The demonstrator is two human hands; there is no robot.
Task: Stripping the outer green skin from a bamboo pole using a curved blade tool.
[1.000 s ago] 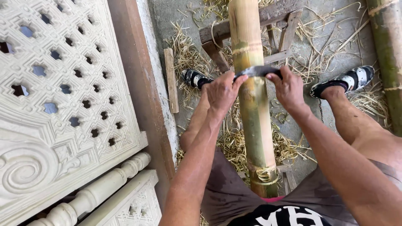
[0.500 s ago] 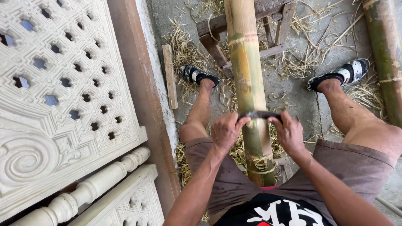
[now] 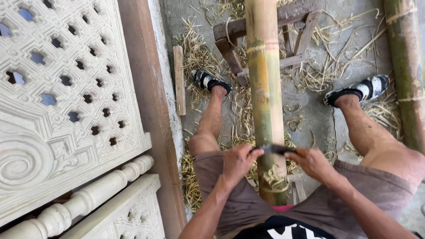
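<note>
Green-yellow and smooth, a thick bamboo pole (image 3: 264, 88) runs lengthwise between the seated person's knees, ringed by pale nodes and carrying a curl of thin shavings (image 3: 275, 173) low on its near end. Across the pole lies a dark, flat blade (image 3: 273, 148), gripped at both ends: the left hand (image 3: 239, 162) has its fingers wrapped tight round the end on the pole's left side, and the right hand (image 3: 312, 162) pinches the other end with its fingers curled close, just right of the pole. Beyond the hands the pole rests on a rough, weathered wooden stand (image 3: 283, 26) of dark slats. Either side of the pole a foot in a black-and-white sandal (image 3: 210, 81) is planted on the ground, the other sandal (image 3: 361, 90) well off to the right. Straw-coloured bamboo peelings (image 3: 197, 57) litter the grey concrete floor (image 3: 310, 110), thickest left of the pole, where a short wooden slat (image 3: 179, 79) lies flat. A second bamboo pole (image 3: 405, 66), greener and mottled, stands further right at the frame's edge. Far left of the pole, past a reddish-brown wooden beam (image 3: 146, 97), lean pale carved panels (image 3: 62, 88) pierced with small star-like holes and scrollwork, and a turned white baluster (image 3: 88, 199) lies below them.
</note>
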